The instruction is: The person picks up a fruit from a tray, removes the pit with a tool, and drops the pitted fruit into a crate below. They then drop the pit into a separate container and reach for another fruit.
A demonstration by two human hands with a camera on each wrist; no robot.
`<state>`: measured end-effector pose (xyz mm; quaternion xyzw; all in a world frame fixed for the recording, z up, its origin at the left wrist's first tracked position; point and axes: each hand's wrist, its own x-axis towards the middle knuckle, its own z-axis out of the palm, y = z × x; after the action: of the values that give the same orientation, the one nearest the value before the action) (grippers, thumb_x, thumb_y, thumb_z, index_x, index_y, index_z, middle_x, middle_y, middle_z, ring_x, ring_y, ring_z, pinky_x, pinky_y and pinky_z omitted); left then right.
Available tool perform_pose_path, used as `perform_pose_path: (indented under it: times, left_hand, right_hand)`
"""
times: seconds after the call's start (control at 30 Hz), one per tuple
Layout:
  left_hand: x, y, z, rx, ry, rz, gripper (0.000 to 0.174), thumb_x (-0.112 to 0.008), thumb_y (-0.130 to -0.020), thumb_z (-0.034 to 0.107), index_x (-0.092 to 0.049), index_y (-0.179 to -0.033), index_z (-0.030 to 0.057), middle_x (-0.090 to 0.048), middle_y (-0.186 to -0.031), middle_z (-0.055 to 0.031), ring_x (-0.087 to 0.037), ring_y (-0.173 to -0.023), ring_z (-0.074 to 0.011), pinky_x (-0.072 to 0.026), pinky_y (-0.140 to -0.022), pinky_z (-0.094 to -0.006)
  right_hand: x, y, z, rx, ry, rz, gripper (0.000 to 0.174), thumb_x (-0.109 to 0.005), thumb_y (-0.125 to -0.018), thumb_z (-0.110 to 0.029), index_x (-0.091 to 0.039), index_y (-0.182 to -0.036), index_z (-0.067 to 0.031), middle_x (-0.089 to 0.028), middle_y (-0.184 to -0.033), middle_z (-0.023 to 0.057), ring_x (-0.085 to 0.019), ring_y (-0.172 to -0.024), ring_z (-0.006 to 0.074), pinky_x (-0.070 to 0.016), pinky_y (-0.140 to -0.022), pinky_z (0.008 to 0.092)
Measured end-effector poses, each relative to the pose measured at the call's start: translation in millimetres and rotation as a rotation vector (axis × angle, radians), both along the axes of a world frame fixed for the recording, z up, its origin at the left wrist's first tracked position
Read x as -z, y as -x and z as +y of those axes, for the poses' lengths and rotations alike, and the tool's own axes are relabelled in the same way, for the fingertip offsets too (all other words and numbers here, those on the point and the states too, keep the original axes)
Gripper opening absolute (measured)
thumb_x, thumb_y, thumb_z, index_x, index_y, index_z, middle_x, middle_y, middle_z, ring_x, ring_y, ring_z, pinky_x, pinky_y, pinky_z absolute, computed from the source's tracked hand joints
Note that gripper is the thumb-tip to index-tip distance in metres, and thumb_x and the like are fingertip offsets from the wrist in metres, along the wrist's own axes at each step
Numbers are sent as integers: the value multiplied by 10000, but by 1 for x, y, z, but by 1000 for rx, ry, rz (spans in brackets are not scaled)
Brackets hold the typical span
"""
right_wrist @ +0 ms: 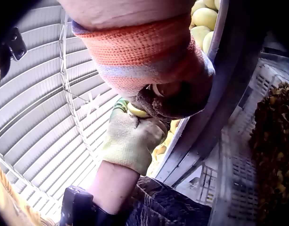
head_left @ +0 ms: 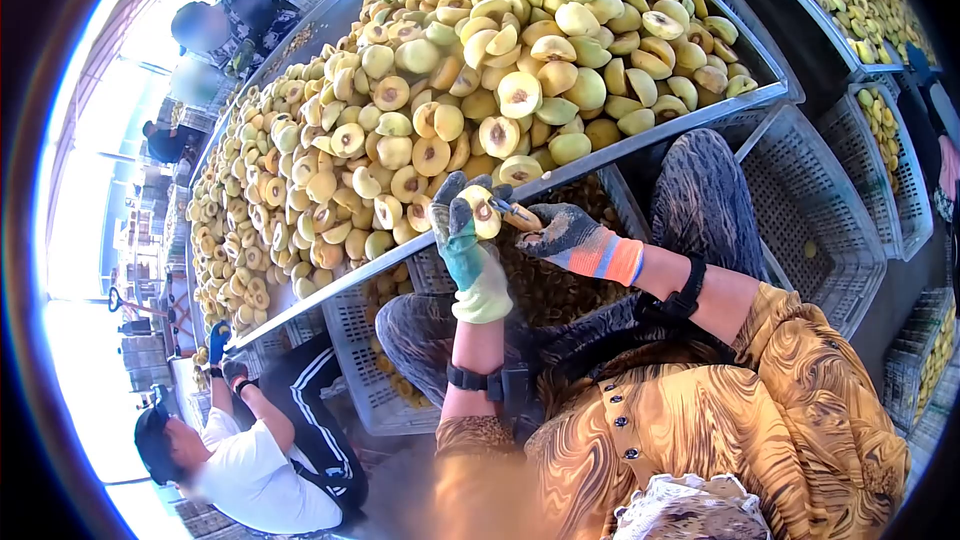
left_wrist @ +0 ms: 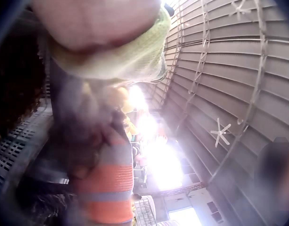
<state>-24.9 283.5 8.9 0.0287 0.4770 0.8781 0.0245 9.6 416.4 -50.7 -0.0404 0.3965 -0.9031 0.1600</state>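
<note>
My left hand (head_left: 468, 255), in a green and pale yellow glove with dark fingers, holds a halved peach (head_left: 486, 215) at the near rim of the fruit table. Its cut face, brown at the centre, is turned toward my right hand (head_left: 570, 238). In a grey and orange glove, that hand grips a small wooden-handled tool (head_left: 522, 217), its metal end right at the peach half. From the right wrist, the peach half (right_wrist: 137, 110) shows between both gloves, while the right fingers hide most of the tool. Blur covers the hands' work in the left wrist view.
Halved peaches (head_left: 450, 130) lie heaped on the metal-rimmed table (head_left: 640, 145). Below my hands stands a crate of brown scraps (right_wrist: 276, 155). Plastic crates (head_left: 815, 210) stand at right. Another gloved person (head_left: 260, 460) sits at left by the same table.
</note>
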Motion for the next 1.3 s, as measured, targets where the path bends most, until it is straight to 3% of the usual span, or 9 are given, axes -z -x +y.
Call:
perform_pose_path:
  times: [0.2, 0.47, 0.57, 0.73, 0.97, 1.03, 1.1, 1.17, 1.3]
  left_hand:
    - [18, 3, 4, -72, 115, 249, 525, -549, -933, 353, -437, -1248, -51, -591, -1094, -187, -622, -943, -293, -497, -881, -387]
    - [16, 1, 8, -162, 455, 439, 425, -452, -961, 321, -494, -1209, -22, -597, -1073, -155, -580, -921, -217, -479, -841, -330]
    - [19, -4, 8, -231, 581, 449, 459, -457, -958, 353, -491, -1210, -28, -585, -1097, -159, -570, -957, -222, -462, -874, -332]
    - [30, -6, 11, -260, 453, 400, 474, -506, -949, 387, -511, -1185, -24, -577, -1117, -119, -552, -969, -177, -442, -883, -305]
    - [2, 16, -21, 214, 602, 124, 301, -590, -923, 184, -562, -1168, 11, -599, -1028, -36, -549, -919, -104, -448, -834, -235]
    - [1, 18, -27, 263, 486, -29, 268, -577, -921, 163, -583, -1140, 8, -615, -977, -35, -557, -856, -92, -450, -785, -220]
    - [7, 21, -30, 280, 346, -104, 269, -582, -919, 178, -595, -1125, 5, -622, -947, -29, -550, -796, -82, -448, -729, -209]
    - [14, 22, -25, 115, 513, -75, 231, -586, -918, 203, -638, -1012, -1, -621, -863, -7, -511, -706, -62, -420, -639, -202]
    - [11, 8, -6, -130, 583, 63, 212, -585, -921, 191, -651, -925, -11, -612, -824, -8, -512, -712, -67, -431, -633, -215]
  right_hand:
    - [-3, -4, -11, 48, -113, 40, 423, -676, -825, -51, -524, -1215, 10, -593, -1120, 36, -538, -1006, 99, -447, -890, 258]
    - [-12, -1, -2, -23, -407, 65, 426, -675, -807, -53, -538, -1208, -12, -617, -1060, 32, -541, -964, 92, -453, -865, 267]
    - [-10, -4, -3, 44, -510, 263, 418, -657, -800, -37, -540, -1201, -18, -619, -1044, 29, -542, -940, 91, -458, -850, 270]
    - [-1, -6, -4, 43, -501, 235, 380, -652, -798, -60, -559, -1165, -21, -630, -1044, 53, -553, -947, 103, -460, -851, 281]
    - [-5, 1, 1, 20, -423, 88, 364, -674, -805, -103, -578, -1144, -10, -627, -1033, 58, -546, -946, 107, -451, -851, 277]
    - [-6, -4, -3, -24, -272, 64, 424, -670, -815, -60, -526, -1208, 10, -582, -1041, 13, -504, -920, 71, -448, -813, 242]
    - [-7, -4, -10, 8, -426, 120, 426, -662, -806, -41, -528, -1207, 15, -586, -1064, 19, -504, -951, 80, -443, -836, 251]
    - [1, -3, -17, 16, -397, 130, 424, -655, -800, -29, -533, -1203, 13, -589, -1074, 23, -505, -967, 85, -440, -848, 256]
    - [-18, -7, -12, 16, -809, 253, 362, -621, -801, -9, -569, -1160, 4, -611, -1022, 9, -514, -921, 76, -452, -828, 266]
